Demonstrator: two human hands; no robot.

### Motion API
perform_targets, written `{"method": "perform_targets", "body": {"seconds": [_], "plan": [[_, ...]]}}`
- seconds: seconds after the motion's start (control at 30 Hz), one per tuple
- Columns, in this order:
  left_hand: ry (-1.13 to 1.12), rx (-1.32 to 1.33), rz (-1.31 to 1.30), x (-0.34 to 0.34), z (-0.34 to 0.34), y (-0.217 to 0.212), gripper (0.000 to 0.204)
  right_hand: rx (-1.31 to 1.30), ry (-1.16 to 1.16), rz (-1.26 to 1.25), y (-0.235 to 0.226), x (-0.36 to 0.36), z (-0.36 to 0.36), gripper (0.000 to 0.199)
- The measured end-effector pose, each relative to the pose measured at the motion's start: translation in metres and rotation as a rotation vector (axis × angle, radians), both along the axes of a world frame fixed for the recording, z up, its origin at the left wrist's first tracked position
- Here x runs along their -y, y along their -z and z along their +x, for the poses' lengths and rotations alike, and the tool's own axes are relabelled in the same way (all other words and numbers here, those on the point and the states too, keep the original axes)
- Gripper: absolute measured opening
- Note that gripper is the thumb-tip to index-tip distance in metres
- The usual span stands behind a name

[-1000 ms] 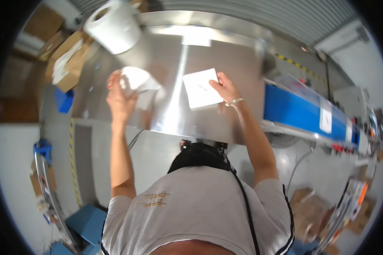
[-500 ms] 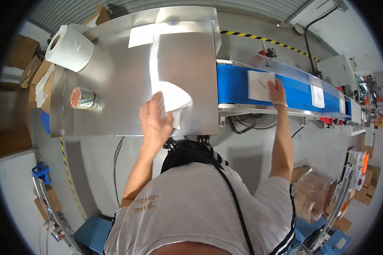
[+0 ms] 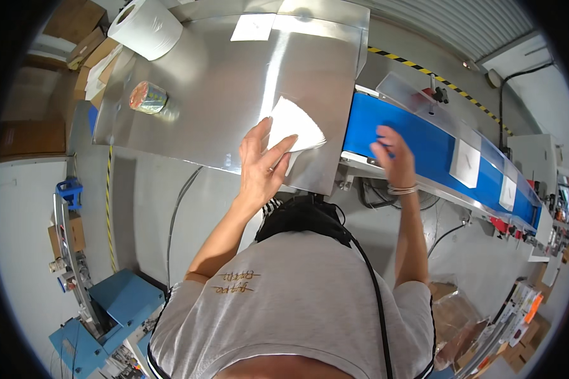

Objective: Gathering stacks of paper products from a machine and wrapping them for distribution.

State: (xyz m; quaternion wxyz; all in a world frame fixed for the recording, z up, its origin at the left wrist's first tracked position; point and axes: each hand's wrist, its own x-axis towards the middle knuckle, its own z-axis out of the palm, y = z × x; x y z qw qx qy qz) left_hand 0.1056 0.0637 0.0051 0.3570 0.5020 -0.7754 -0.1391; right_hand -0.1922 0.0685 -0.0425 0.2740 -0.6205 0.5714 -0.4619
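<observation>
White fan-shaped stack [image 3: 299, 121]: pinched in the left grip [image 3: 261, 167], thumb on its near side, curved edge free; just left of the blue belt [image 3: 372, 120], over the table [image 3: 202, 120], contact unclear. Judged light, paper-soft, layers liable to slip or crease; best held across all layers, away from the curved edge. Right grip [image 3: 396, 159]: over the belt, fingers loosely curled, nothing seen in it. Square white packets [image 3: 465, 163] lie on the belt; a small round container [image 3: 148, 98] and a white roll [image 3: 148, 31] sit well left of it.
</observation>
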Motion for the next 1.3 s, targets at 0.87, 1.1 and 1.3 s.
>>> {"method": "perform_targets", "body": {"seconds": [0.87,1.1,1.3], "plan": [[-0.071,-0.028,0.016,0.003,0.002,-0.007,0.040,0.288,0.186,0.291,0.020,0.011,-0.029,0.023],[-0.042,-0.026,0.020,0.009,0.006,0.000,0.044,-0.647,0.905,0.368,0.035,-0.010,-0.164,0.057],[-0.043,0.025,-0.064,0.009,0.009,0.005,0.041,-0.095,0.148,0.137,-0.002,0.012,-0.054,0.052]]}}
